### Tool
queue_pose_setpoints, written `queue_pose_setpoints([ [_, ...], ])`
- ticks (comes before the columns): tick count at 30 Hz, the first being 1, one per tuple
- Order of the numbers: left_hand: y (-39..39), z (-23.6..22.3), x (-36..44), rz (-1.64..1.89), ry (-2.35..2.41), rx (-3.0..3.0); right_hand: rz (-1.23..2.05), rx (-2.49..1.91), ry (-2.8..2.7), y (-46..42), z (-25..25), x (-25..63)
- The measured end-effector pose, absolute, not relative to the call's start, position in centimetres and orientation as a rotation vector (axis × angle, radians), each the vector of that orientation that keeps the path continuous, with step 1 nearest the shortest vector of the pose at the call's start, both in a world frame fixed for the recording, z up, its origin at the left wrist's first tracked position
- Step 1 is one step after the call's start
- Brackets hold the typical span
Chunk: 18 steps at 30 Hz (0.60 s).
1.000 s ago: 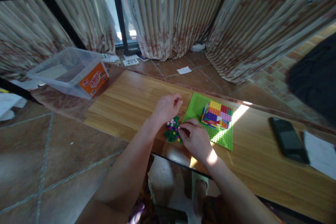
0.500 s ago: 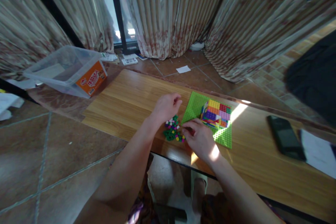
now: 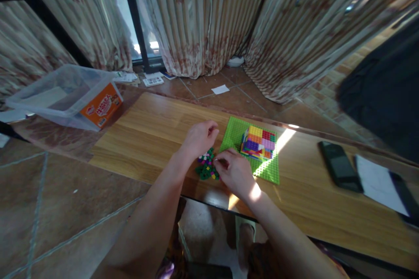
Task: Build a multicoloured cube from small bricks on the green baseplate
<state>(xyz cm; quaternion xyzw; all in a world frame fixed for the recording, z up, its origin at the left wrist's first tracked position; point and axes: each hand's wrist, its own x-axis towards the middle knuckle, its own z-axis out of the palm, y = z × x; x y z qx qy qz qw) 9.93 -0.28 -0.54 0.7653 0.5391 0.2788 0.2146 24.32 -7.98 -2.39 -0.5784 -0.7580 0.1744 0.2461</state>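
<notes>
Brings the right hand (image 3: 236, 170) closer in to the pile of small bricks (image 3: 204, 171) than half a second ago, and finds everything farther left in view. Keeps thumb and forefinger of that hand nearly together at the pile's right edge; cannot tell of any brick between them. Holds the left hand (image 3: 200, 136) loosely curled just beyond the pile, much as before, with anything inside it hidden. Has the pile, mostly green with white, purple, pink and yellow bits, on the wooden table (image 3: 157, 117). Shows, just right of it, a green baseplate (image 3: 231, 133) bearing a multicoloured brick block (image 3: 258, 141) and crossed by sunlight. Includes, farther right, a dark phone-like object (image 3: 338, 165) beside white paper (image 3: 376, 183), and, far left, off the table, a clear plastic tub (image 3: 63, 115).
</notes>
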Motion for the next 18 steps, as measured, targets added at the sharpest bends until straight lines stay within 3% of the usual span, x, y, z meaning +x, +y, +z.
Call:
queue_pose_setpoints([
  [7, -0.1, -0.8, 9.8, 0.763, 1.501, 2.116, 0.761, -1.537, -1.676, -9.2, -0.5, 26.4],
  [18, -0.3, -0.9, 11.2, 0.765, 1.433, 2.123, 0.569, -1.718, -1.476, -8.9, 0.2, 34.1],
])
